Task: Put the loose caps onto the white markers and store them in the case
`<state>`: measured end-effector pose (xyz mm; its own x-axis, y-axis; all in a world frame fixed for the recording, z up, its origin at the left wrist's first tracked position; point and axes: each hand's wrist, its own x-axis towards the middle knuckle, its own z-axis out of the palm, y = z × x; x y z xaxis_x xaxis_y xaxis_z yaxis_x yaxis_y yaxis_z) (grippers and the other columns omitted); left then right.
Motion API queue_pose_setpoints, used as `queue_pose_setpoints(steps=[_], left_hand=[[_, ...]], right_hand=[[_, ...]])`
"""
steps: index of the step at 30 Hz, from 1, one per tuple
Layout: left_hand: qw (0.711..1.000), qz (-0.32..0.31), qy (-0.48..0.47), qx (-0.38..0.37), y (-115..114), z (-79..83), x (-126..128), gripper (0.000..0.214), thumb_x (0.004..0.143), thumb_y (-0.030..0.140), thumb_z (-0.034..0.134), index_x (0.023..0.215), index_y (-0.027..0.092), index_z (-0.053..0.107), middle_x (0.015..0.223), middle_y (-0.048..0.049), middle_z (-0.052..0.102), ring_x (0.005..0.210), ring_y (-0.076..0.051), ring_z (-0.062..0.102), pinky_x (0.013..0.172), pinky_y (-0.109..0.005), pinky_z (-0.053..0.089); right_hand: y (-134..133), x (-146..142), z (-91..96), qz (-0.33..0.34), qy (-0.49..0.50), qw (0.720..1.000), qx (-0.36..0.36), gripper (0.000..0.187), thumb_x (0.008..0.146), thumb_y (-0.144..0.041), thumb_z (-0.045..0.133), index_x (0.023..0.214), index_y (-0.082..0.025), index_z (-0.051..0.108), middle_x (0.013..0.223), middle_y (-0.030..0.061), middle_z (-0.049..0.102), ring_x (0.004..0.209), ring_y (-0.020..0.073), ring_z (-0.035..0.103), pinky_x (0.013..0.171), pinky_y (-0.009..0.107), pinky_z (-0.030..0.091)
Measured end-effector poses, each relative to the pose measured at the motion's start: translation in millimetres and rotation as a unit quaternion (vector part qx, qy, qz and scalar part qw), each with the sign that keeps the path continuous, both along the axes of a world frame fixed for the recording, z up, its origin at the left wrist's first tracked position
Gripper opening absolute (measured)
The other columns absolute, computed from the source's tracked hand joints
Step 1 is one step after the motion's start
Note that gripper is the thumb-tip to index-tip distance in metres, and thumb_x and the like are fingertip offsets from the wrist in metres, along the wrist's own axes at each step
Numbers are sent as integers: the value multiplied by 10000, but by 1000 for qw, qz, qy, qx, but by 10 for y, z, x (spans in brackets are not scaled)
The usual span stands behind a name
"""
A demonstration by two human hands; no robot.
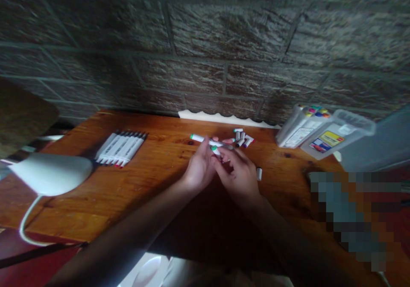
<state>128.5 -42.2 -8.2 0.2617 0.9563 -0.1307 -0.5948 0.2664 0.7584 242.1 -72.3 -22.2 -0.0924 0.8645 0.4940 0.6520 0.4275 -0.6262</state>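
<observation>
My left hand (pixel 199 167) is closed around a white marker (pixel 205 140) with a green end, held roughly level above the wooden table (pixel 153 180). My right hand (pixel 238 171) is closed too, pinching a small green-tipped cap (pixel 215 150) close to the marker's near end. Both hands meet at the table's middle. Just beyond them lies a small heap of loose marker caps (pixel 242 138). One more white cap (pixel 259 174) lies by my right wrist.
A row of several white markers (pixel 121 149) lies at the left. A clear marker case (pixel 303 124) and its lid (pixel 338 135) stand at the right by the brick wall. A white lamp (pixel 53 174) with a cord sits at the left edge.
</observation>
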Motion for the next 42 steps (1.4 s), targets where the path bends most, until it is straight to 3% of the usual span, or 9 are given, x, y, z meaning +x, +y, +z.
queue_pose_setpoints(steps=[7,12,15,19,23,31,34,37,42], left_hand=[[998,-1,57,34,-65,-58,26,342,939,562,443,963,224,490,970,-51,699,963,-227,680,788,-339,544],[1000,-20,11,2,-28,19,-32,280,990,465,435,952,210,545,995,-60,734,815,-188,674,622,-265,514],[998,33,-51,-32,77,52,-130,273,1031,335,397,893,177,572,929,-56,738,677,-123,629,623,-227,504],[990,100,-73,-62,231,35,-310,293,1036,275,402,833,173,589,883,-29,726,637,-93,604,634,-212,500],[993,88,-55,-56,268,4,-370,198,977,298,548,828,177,595,884,-18,729,661,-94,614,646,-214,515],[991,53,-112,-55,184,-1,-252,215,983,262,537,831,154,645,891,-44,746,687,-110,649,689,-226,542],[994,35,-99,-22,146,12,-232,160,941,238,609,840,141,687,951,-62,756,738,-115,668,718,-222,545],[997,32,-55,36,129,28,-263,87,867,189,709,847,108,737,938,-78,766,747,-101,671,728,-189,536],[992,-9,37,124,129,18,-365,233,775,260,818,933,94,774,950,-107,778,751,-116,683,748,-204,555]], right_hand=[[64,118,30,10,14,1000,-23,125,878,-347,642,901,-231,683,938,41,692,719,153,641,680,270,506],[0,106,53,42,-24,999,-14,76,791,-283,673,844,-235,647,918,33,704,729,172,647,670,287,499],[-25,201,113,39,69,997,-8,113,805,-281,673,904,-233,647,758,-9,684,578,126,587,588,262,474],[25,416,198,21,252,967,-39,303,866,-297,655,1161,-245,613,835,-4,709,686,138,642,630,265,507],[95,478,195,28,333,939,-74,197,870,-331,672,1035,-229,633,888,22,740,774,157,682,667,279,533],[91,350,114,73,373,915,-135,231,833,-333,729,975,-207,598,945,30,763,796,148,711,750,282,577],[90,361,78,95,348,921,-149,249,848,-369,712,1005,-211,600,938,25,763,740,144,713,719,277,582],[104,431,37,86,256,950,-158,279,884,-414,668,1061,-201,636,917,39,762,669,140,694,651,263,563],[81,519,64,65,85,991,-75,241,941,-377,601,1068,-195,695,852,35,742,729,145,676,670,238,511]])
